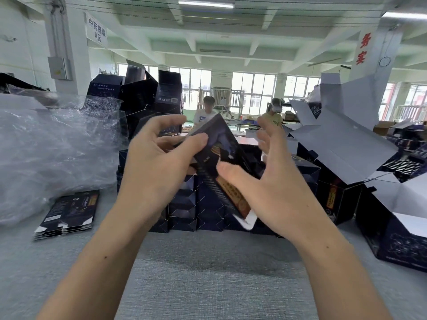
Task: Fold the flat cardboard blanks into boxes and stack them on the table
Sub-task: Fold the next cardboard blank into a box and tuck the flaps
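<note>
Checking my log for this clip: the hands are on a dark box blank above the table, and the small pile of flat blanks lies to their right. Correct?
No. The head view shows the pile of flat blanks to their left; the rest stands.

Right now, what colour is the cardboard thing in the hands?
The cardboard blank is dark navy with orange-brown printing, seen best in the head view.

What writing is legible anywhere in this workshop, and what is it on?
"中药提取 A区": on the white hanging sign, upper left.
"务实": red characters on the right pillar.
Print on the held blank, the flat blanks and the folded boxes: too blurred to read.
</note>
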